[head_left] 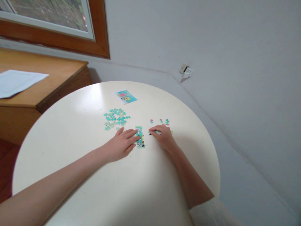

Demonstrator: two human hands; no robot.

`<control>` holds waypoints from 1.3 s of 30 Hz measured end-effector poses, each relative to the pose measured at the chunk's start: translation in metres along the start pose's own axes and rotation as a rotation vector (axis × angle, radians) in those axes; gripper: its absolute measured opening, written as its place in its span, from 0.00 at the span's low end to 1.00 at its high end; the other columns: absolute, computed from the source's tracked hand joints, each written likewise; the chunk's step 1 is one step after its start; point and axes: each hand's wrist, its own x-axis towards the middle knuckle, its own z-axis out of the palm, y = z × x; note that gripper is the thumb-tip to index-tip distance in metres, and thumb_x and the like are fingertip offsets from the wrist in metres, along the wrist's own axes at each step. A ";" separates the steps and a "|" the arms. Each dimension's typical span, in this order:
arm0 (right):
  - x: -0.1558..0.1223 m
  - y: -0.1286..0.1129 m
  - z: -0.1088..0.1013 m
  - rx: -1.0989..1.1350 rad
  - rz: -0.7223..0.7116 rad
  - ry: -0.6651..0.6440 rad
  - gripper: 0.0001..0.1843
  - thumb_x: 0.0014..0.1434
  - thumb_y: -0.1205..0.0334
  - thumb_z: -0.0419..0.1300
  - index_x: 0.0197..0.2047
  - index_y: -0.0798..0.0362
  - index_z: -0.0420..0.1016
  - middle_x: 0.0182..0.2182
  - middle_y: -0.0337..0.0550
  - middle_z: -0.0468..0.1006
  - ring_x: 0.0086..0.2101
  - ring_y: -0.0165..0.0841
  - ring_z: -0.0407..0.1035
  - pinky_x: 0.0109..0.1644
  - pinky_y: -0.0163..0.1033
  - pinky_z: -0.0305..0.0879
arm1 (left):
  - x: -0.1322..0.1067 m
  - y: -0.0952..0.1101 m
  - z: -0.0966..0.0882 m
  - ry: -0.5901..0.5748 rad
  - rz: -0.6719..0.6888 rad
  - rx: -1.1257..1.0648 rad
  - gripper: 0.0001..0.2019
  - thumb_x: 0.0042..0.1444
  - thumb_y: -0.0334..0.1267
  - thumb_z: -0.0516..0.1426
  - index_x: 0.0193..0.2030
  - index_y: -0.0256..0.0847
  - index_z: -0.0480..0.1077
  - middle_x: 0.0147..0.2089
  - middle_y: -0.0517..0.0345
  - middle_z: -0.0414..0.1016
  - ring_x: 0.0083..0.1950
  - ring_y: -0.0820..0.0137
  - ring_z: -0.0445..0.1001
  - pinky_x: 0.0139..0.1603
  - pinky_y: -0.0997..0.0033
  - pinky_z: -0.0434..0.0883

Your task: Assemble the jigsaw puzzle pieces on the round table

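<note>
My left hand (122, 143) lies with its fingers stretched out, the tips resting on a joined strip of jigsaw puzzle (139, 142). The strip is upright in view and shows a pale cartoon figure on turquoise. To its right, my right hand (164, 135) has thumb and forefinger pinched on a small puzzle piece (150, 133), apart from the strip. Loose pieces lie just beyond that hand, among them a pink one (151, 121) and a turquoise one (167, 121); the hand partly hides others. A heap of turquoise pieces (115, 117) spreads beyond my left hand.
A colourful picture card (127, 96) lies towards the far side of the round white table (113, 191). On the left, a wooden desk (63, 67) holds white paper (20, 82). Walls stand behind and to the right, with a socket and plug (187, 71).
</note>
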 end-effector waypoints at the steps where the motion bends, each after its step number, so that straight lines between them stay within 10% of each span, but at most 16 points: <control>1: 0.000 0.000 0.000 -0.001 0.000 0.001 0.07 0.52 0.67 0.58 0.30 0.49 0.78 0.31 0.39 0.81 0.36 0.34 0.72 0.47 0.41 0.60 | 0.000 0.000 0.000 0.003 0.001 -0.001 0.19 0.61 0.36 0.44 0.57 0.44 0.62 0.63 0.48 0.60 0.63 0.59 0.58 0.61 0.42 0.51; 39: 0.003 0.020 -0.012 -0.082 0.162 0.285 0.12 0.53 0.64 0.52 0.34 0.50 0.77 0.34 0.41 0.80 0.37 0.36 0.72 0.49 0.43 0.62 | 0.000 -0.001 0.002 0.019 -0.003 -0.024 0.18 0.61 0.36 0.44 0.57 0.43 0.63 0.62 0.48 0.61 0.62 0.58 0.59 0.61 0.42 0.51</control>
